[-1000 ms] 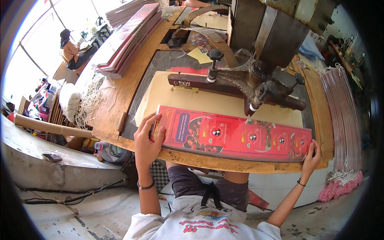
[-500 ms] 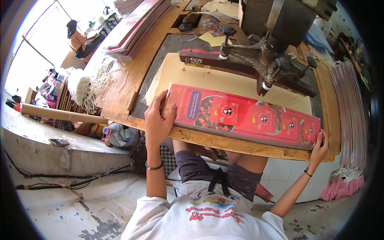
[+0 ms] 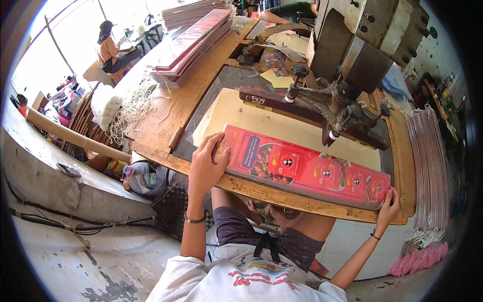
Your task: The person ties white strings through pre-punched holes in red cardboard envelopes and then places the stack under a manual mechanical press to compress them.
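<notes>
A thick stack of long red printed cards (image 3: 307, 163) lies along the table's front edge, its top sheet showing pictures of food. My left hand (image 3: 207, 163) grips the stack's left end, thumb on top. At the right end, the fingers of my right hand (image 3: 388, 205) close round the corner. Just beyond the stack lies a pale yellow sheet (image 3: 221, 108). Over that sheet hangs the dark metal bar (image 3: 271, 99) of a press, apart from the cards and joined to a heavy bracket with knobs (image 3: 329, 100).
On the left stand tall piles of red-edged boards (image 3: 186, 50) beside a tangle of white cord (image 3: 133, 105). Bundled strips with cords (image 3: 427, 166) hang at the right. A seated person (image 3: 113, 48) is at the far left; a green-sleeved arm (image 3: 292, 12) shows behind the press.
My view has shifted, so the table sits lower and more of the press shows. A green-sleeved arm has come into view at the back. Both hands keep hold of the cards.
</notes>
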